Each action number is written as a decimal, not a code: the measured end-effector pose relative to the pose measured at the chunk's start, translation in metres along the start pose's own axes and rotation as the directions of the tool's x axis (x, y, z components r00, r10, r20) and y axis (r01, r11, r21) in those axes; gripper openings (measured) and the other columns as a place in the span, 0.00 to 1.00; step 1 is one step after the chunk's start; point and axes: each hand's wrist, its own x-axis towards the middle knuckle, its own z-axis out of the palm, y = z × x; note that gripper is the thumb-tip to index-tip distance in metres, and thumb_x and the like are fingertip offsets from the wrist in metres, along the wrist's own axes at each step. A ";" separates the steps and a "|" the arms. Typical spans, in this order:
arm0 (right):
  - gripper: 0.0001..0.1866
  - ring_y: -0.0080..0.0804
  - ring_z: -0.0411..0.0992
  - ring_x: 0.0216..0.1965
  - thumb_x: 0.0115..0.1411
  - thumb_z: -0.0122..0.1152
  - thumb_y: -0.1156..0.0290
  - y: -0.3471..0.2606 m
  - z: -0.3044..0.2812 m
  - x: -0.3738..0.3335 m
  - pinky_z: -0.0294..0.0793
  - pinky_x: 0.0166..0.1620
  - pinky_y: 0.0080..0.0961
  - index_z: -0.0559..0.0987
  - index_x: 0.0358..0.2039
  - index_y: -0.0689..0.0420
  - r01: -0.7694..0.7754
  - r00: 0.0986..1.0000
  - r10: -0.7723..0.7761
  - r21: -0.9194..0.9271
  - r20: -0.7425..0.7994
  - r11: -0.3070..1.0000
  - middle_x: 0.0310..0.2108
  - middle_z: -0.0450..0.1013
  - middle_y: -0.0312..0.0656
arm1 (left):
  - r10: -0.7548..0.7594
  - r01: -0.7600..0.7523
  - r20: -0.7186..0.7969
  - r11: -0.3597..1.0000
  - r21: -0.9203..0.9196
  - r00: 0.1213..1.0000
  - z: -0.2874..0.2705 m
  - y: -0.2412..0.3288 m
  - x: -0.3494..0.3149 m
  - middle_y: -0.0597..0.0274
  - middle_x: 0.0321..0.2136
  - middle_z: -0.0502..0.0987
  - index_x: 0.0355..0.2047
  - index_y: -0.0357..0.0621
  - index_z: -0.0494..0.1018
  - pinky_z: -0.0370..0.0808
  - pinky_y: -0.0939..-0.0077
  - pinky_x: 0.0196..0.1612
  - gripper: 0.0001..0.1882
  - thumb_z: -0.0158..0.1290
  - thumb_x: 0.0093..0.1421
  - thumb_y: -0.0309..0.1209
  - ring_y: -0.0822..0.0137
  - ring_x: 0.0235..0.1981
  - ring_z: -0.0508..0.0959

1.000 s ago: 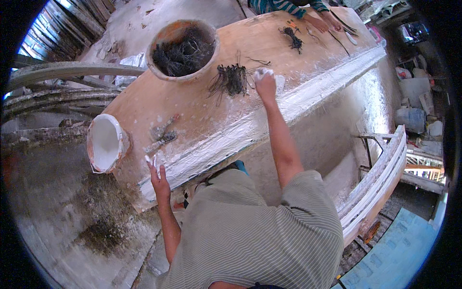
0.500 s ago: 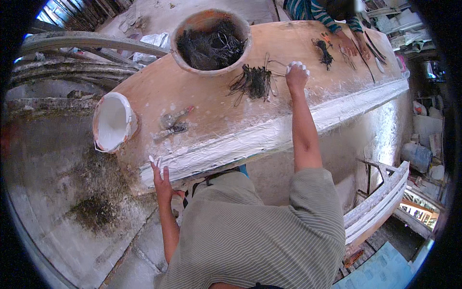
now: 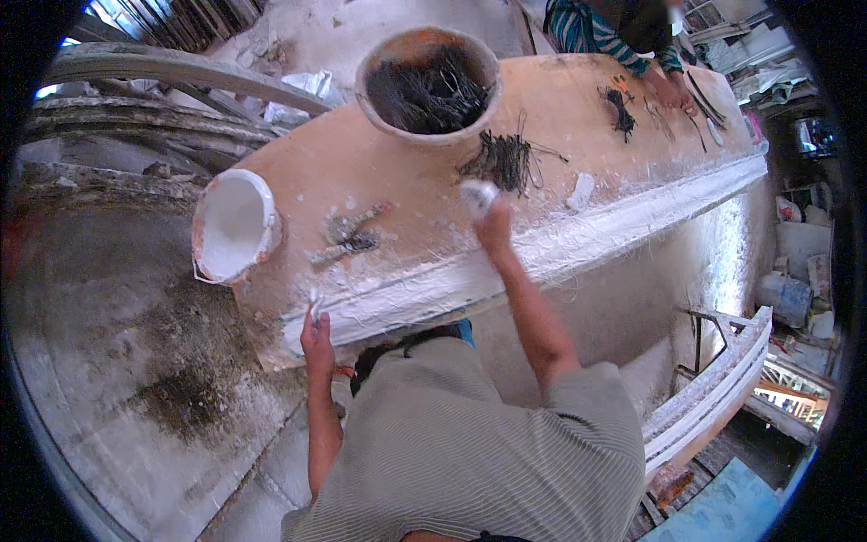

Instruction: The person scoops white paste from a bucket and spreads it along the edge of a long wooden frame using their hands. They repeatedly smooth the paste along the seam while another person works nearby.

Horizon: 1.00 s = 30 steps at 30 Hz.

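While I watch remotely, my right hand (image 3: pixel 492 223), white-smeared and blurred, is just beside a tangled bundle (image 3: pixel 499 161) of dark, wiry strands; I cannot tell whether that grip pinches anything. My left hand (image 3: pixel 316 339), fingers loosely spread, is at the rough, fibrous white strip (image 3: pixel 542 252). The bundle lies on the white-flecked tan counter (image 3: pixel 420 203), near a round tub (image 3: pixel 432 138); a white bucket (image 3: pixel 274 231) stands leftward, beside dark-stained grey floor (image 3: pixel 117 379).

Before you, a long, straight white strip (image 3: pixel 623 220), roughly coated, lies along the table's (image 3: pixel 424 194) near edge.
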 end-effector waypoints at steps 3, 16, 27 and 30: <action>0.12 0.42 0.79 0.40 0.58 0.64 0.75 -0.061 0.061 -0.064 0.77 0.43 0.36 0.83 0.43 0.56 0.071 0.974 -0.099 0.140 0.206 0.988 0.39 0.80 0.47 | 0.097 -0.096 0.000 0.980 -0.172 0.995 -0.009 0.003 0.012 0.58 0.48 0.76 0.63 0.39 0.67 0.68 0.75 0.55 0.26 0.53 0.69 0.38 0.68 0.50 0.73; 0.09 0.55 0.75 0.37 0.55 0.66 0.74 -0.252 0.185 -0.181 0.74 0.39 0.42 0.77 0.36 0.60 0.157 0.813 -0.246 0.208 0.527 0.965 0.33 0.75 0.53 | 0.084 0.050 0.172 0.755 -0.654 0.981 -0.112 -0.099 0.076 0.64 0.36 0.82 0.46 0.38 0.79 0.78 0.76 0.43 0.13 0.61 0.64 0.30 0.72 0.35 0.81; 0.07 0.64 0.73 0.39 0.54 0.59 0.77 -0.254 0.237 -0.212 0.71 0.42 0.53 0.78 0.32 0.66 0.122 0.733 -0.098 0.013 0.674 0.993 0.34 0.75 0.62 | 0.053 0.087 0.144 0.579 -0.811 0.988 -0.150 -0.126 0.058 0.59 0.42 0.81 0.45 0.35 0.78 0.79 0.70 0.48 0.11 0.60 0.63 0.26 0.66 0.42 0.81; 0.07 0.65 0.73 0.39 0.53 0.57 0.78 -0.256 0.246 -0.206 0.73 0.42 0.51 0.79 0.31 0.67 0.228 0.747 -0.260 0.132 0.612 0.965 0.33 0.74 0.64 | 0.060 0.118 0.188 0.583 -0.804 0.980 -0.153 -0.138 0.060 0.60 0.39 0.81 0.46 0.36 0.78 0.79 0.70 0.46 0.12 0.60 0.63 0.27 0.66 0.38 0.82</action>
